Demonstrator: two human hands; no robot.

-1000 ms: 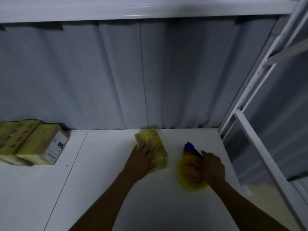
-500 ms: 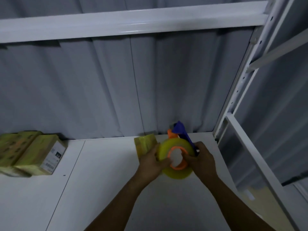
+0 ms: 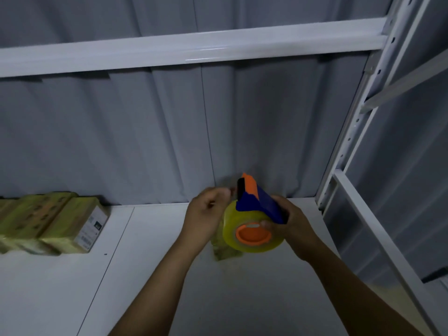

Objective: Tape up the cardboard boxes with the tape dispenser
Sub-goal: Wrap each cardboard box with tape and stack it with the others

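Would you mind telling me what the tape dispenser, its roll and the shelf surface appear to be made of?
The tape dispenser looks like moulded plastic: solid blue and orange, smooth, faintly glossy. The tape roll seems to be clear yellowish film, since it is translucent and shiny. The shelf surface is smooth, matte white with a panel seam, possibly painted metal or laminate; I cannot tell which.

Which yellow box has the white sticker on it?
The box at the right end of the left stack. It shows a white label on its end. The small box under the hands shows none.
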